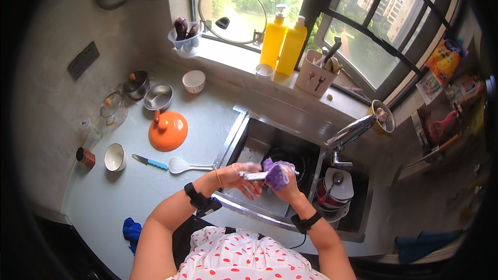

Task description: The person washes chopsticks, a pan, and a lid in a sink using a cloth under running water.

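My right hand (288,184) grips a purple cloth (277,177) wrapped around a bundle of thin, pale utensils (253,175), perhaps chopsticks. Their other ends lie between the thumb and fingers of my left hand (243,181), which is partly blurred and looks soapy. Both hands are above the left basin of a stainless steel sink (249,149). Beneath the cloth, a dark round object (299,159), possibly a pan, sits in that basin, partly hidden by my right hand. Stacked dishes (338,186) with a metal spoon on top fill much of the right basin.
Left of the sink lie a white rice paddle (183,165), a blue-handled knife (149,161) and an orange lid (169,132). Bowls (115,157) and pots (136,85) stand farther left. A faucet (342,146) rises behind the sink. Yellow pump bottles (273,41) and a utensil holder (316,74) line the sill.
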Motion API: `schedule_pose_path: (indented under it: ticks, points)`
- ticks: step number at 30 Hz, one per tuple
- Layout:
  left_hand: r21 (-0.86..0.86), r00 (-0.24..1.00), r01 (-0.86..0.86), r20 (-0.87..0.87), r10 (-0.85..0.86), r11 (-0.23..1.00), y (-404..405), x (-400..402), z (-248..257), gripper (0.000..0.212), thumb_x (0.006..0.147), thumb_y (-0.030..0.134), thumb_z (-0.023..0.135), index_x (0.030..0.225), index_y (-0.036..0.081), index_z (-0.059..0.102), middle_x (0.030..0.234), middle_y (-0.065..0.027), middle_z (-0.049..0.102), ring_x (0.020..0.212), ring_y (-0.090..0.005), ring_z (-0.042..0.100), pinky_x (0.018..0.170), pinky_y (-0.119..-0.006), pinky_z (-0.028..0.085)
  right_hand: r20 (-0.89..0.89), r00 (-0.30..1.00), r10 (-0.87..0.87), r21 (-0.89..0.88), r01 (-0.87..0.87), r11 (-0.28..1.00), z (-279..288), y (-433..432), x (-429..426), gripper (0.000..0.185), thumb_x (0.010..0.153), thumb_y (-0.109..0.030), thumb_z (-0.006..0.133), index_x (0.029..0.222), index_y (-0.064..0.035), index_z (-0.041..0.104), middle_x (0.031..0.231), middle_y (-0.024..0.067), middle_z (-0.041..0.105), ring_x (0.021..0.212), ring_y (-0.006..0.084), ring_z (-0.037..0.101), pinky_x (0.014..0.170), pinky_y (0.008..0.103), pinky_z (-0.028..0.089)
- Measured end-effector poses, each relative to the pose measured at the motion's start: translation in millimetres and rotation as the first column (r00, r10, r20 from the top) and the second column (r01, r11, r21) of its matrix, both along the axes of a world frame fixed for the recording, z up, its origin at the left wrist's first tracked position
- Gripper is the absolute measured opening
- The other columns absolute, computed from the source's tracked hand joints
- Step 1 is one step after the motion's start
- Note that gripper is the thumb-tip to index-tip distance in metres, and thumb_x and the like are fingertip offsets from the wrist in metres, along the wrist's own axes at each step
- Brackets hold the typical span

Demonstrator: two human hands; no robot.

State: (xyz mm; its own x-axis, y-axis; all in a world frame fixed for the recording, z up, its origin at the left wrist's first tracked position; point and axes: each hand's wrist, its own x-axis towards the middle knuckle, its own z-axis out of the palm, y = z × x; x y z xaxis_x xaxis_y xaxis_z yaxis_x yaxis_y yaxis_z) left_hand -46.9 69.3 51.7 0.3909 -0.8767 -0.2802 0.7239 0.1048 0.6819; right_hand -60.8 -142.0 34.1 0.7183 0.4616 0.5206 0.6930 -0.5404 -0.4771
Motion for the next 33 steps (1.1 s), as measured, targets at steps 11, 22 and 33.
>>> schedule_pose_path:
  ticks: [11, 22, 33]
  points:
    - [0.348, 0.975, 0.084, -0.221, -0.006, 0.934, -31.0, -32.7, 8.2, 0.011, 0.087, 0.013, 0.044, 0.077, 0.011, 0.04, 0.057, 0.006, 0.027, 0.043, -0.0007, 0.023, 0.033, -0.015, 0.015, 0.272, 0.946, 0.175, -0.186, -0.126, 0.974, -20.1, -20.5, 4.6, 0.02, 0.063, -0.017, 0.054, 0.08, -0.0078, 0.058, 0.074, 0.0046, 0.053, 0.071, 0.0208, 0.054, 0.071, 0.0341, 0.043]
    - [0.46, 0.999, 0.027, -0.035, -0.013, 0.887, -19.3, -39.4, 14.1, 0.013, 0.087, 0.015, 0.046, 0.08, 0.012, 0.036, 0.058, 0.0048, 0.029, 0.043, -0.0043, 0.024, 0.036, -0.02, 0.017, -0.146, 0.959, -0.245, 0.012, 0.249, 0.968, -49.6, -56.2, 17.0, 0.023, 0.066, -0.012, 0.059, 0.087, -0.0047, 0.054, 0.08, 0.0098, 0.056, 0.075, 0.0279, 0.055, 0.07, 0.0345, 0.044]
    - [0.4, 0.957, -0.285, 0.163, 0.238, 0.871, -25.3, -28.2, -1.8, 0.02, 0.09, 0.029, 0.039, 0.1, 0.012, 0.04, 0.069, -0.0066, 0.054, 0.041, -0.0029, 0.027, 0.034, -0.017, 0.022, -0.229, 0.331, 0.915, 0.691, 0.718, -0.087, -37.4, -42.2, 0.7, 0.034, 0.067, -0.015, 0.047, 0.098, -0.0033, 0.054, 0.094, 0.0092, 0.06, 0.087, 0.0236, 0.057, 0.086, 0.0397, 0.041]
